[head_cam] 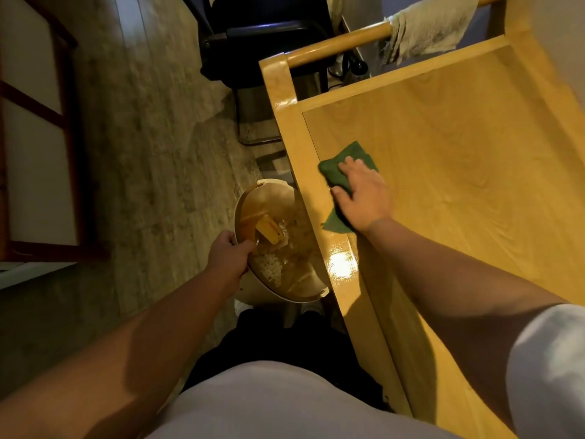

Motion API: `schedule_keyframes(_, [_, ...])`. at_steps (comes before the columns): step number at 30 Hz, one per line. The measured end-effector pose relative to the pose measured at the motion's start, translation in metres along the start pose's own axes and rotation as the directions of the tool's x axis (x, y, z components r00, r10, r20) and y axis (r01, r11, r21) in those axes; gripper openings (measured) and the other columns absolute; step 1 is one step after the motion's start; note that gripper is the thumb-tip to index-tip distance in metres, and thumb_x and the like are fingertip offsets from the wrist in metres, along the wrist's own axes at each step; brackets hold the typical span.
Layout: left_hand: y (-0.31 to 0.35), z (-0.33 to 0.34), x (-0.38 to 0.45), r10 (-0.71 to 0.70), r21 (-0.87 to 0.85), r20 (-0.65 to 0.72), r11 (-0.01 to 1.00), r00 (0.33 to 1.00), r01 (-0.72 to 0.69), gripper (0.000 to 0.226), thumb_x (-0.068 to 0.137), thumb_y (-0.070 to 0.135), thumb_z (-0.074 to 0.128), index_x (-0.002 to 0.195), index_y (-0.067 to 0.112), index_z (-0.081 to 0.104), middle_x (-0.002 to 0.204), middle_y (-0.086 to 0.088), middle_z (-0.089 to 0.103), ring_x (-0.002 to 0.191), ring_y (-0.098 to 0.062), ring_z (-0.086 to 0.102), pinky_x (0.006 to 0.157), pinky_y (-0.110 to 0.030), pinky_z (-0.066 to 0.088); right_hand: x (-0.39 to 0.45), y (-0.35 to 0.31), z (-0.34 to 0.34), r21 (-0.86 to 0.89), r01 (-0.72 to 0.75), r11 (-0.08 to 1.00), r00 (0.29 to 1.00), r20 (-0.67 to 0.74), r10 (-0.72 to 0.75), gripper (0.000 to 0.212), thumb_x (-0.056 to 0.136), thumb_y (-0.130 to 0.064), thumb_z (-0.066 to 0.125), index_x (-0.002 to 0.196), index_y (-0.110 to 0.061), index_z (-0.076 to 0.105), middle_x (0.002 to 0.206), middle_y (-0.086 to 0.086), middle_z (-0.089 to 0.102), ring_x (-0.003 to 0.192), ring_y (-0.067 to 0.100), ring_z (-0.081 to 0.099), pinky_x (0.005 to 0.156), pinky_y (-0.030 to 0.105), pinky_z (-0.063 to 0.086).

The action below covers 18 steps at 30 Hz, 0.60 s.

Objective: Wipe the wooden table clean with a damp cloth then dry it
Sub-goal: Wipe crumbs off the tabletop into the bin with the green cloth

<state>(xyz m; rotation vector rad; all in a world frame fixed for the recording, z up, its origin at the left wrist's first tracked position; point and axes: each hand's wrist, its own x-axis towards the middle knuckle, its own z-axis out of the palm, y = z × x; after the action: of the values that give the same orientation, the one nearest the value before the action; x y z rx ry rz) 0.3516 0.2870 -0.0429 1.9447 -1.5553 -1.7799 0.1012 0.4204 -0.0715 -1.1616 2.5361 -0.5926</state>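
A: Wooden table — how is it built, and what is seen to its left?

B: A pale, glossy wood top with fine grain is shown, framed by a raised, rounded border; it fills the right half of the frame, and a bright glare is seen on the near border. At lower centre-left, a round, cream-walled bin is held tilted against the table's edge; scraps and a yellow wrapper are seen inside. Its rim is gripped by the left hand, fingers curled over it.

A: And the cloth?

B: A dark green cloth, soft and napped, is laid crumpled on the tabletop just inside the left border, at centre frame. Its long axis is run from lower left to upper right, with one pointed corner directed toward the lower left.

A: Where is it relative to the fingers?

B: It is pressed flat beneath the right hand. The fingers are spread and fairly straight; green fabric is seen beyond the fingertips, beside the thumb and below the heel of the palm.

A: Anything further right?

B: A frayed, greyish towel is draped over a round wooden rail at the upper right.
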Motion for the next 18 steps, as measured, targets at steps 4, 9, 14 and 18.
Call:
schedule_keyframes(4, [0.0, -0.002, -0.002, -0.004, 0.022, 0.009, 1.0, 1.0, 0.003, 0.022, 0.085, 0.01, 0.069, 0.087, 0.013, 0.047, 0.094, -0.016, 0.051, 0.081, -0.027, 0.049, 0.057, -0.035, 0.037, -0.021, -0.038, 0.02, 0.035, 0.077, 0.996, 0.995, 0.053, -0.079, 0.053, 0.095, -0.033, 0.058, 0.146, -0.024, 0.045, 0.156, 0.0, 0.041, 0.145, 0.02, 0.033, 0.118, 0.034, 0.013])
schedule_keyframes(9, [-0.001, -0.006, -0.005, -0.015, 0.026, 0.012, 1.0, 1.0, 0.014, 0.023, 0.085, 0.014, 0.069, 0.086, 0.014, 0.047, 0.096, -0.017, 0.053, 0.083, -0.028, 0.05, 0.062, -0.038, 0.04, -0.04, -0.069, 0.032, 0.076, 0.177, 0.981, 0.98, 0.079, -0.183, 0.048, 0.087, -0.016, 0.064, 0.134, -0.02, 0.059, 0.138, 0.006, 0.058, 0.127, 0.028, 0.053, 0.109, 0.039, 0.035])
schedule_keyframes(14, [-0.001, -0.007, -0.005, 0.0, 0.035, -0.01, 0.999, 1.0, 0.001, 0.025, 0.08, 0.011, 0.069, 0.08, 0.016, 0.045, 0.089, -0.014, 0.052, 0.078, -0.025, 0.048, 0.062, -0.037, 0.039, -0.057, -0.082, 0.043, 0.084, 0.259, 0.962, 0.961, 0.08, -0.265, 0.027, 0.083, -0.017, 0.067, 0.109, -0.015, 0.07, 0.101, 0.007, 0.067, 0.095, 0.03, 0.063, 0.093, 0.039, 0.043])
schedule_keyframes(18, [-0.002, -0.015, 0.003, -0.04, 0.026, 0.0, 0.999, 0.999, 0.04, 0.022, 0.083, 0.011, 0.068, 0.083, 0.015, 0.046, 0.086, -0.014, 0.053, 0.074, -0.024, 0.049, 0.059, -0.037, 0.04, -0.061, -0.094, 0.048, 0.112, 0.3, 0.947, 0.934, 0.169, -0.316, 0.028, 0.081, -0.017, 0.064, 0.108, -0.02, 0.07, 0.092, 0.006, 0.071, 0.087, 0.03, 0.061, 0.082, 0.036, 0.045])
